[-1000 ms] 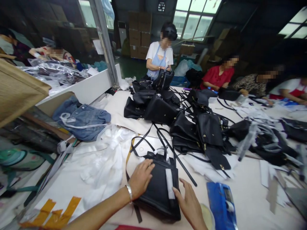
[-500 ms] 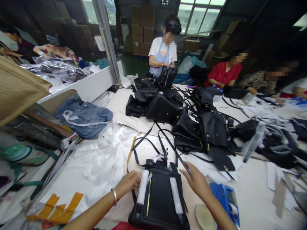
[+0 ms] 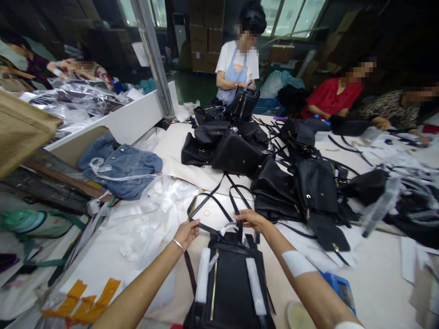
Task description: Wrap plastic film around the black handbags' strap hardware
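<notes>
A black backpack (image 3: 235,283) lies in front of me with its gold-zipped side up. White wrapping covers parts of its two straps and its top handle (image 3: 229,227). Long thin black straps (image 3: 214,208) loop out beyond its top. At the upper left of the bag, my left hand (image 3: 187,234) is closed on one strap. My right hand (image 3: 253,220) pinches another strap just above the bag's top; its fingertips are partly hidden.
Black bags (image 3: 236,153) are piled beyond, more (image 3: 308,192) to the right. A denim bag (image 3: 125,167) and crumpled white wrapping (image 3: 144,224) lie left. A blue object (image 3: 339,288) and a round pale object (image 3: 298,315) sit by my right forearm. Co-workers (image 3: 238,68) are across the table.
My left hand has moved up from beside the wrapped strap to the thin strap at the upper left. My right hand has moved inward and up to a strap above the bag.
</notes>
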Demonstrator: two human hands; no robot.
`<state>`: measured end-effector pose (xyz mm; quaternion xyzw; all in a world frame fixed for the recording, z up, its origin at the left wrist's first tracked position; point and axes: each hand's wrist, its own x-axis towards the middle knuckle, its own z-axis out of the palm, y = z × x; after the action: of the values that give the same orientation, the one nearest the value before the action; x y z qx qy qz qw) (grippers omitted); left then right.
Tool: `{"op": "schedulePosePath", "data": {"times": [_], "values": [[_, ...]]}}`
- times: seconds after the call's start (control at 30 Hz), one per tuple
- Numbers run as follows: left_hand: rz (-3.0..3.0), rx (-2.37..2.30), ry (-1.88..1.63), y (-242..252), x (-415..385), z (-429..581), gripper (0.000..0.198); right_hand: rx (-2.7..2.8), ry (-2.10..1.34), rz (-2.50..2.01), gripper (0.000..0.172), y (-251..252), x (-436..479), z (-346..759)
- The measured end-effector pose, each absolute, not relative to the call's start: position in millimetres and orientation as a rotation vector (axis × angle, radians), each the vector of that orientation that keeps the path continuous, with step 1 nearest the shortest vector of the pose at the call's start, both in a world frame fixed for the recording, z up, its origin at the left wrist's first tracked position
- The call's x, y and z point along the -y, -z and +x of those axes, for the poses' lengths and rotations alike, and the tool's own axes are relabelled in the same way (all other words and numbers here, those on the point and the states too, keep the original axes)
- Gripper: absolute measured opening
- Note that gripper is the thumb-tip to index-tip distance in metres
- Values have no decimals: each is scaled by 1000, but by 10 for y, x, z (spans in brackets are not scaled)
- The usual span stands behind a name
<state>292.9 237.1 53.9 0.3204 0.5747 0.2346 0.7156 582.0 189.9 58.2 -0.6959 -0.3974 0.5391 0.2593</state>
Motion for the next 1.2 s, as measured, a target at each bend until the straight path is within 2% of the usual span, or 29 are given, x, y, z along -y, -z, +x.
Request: {"op": "schedulePosePath", "data": {"times": [0.2, 0.27, 0.37, 0.47, 0.63, 0.77, 0.83, 1.03, 1.2], "values": [[1302, -1228, -726, -998, -2596, 3352, 10, 1040, -1329, -1541, 38, -826, -1797, 5589], [1511, -1157, -707, -1158, -2577, 3619, 17, 1084, -1335, -1364, 38, -891, -1784, 5404], [1469, -1084, -531, -1360, -2547, 3954, 36, 1148, -1432, -1278, 43, -922, -1755, 5122], [1393, -980, -377, -1476, -2579, 4027, 37, 1051, -1437, -1336, 37, -924, -1712, 4937], [1452, -796, -554, -1326, -2509, 3691, 45, 942, -1380, -1290, 41, -1070, -1593, 4937], [1436, -595, -469, -926, -2137, 3537, 68, 818, -1413, -1259, 43, -1295, -1537, 5092], [1452, -632, -402, -776, -1972, 3547, 66, 835, -1460, -1246, 42, -1451, -1549, 5195], [1557, -658, -259, -766, -1870, 3675, 32, 906, -1327, -1236, 29, -2245, -1724, 5597], [1541, -658, -220, -733, -1796, 3797, 25, 954, -1081, -1207, 23, -3126, -1974, 6013]]}}
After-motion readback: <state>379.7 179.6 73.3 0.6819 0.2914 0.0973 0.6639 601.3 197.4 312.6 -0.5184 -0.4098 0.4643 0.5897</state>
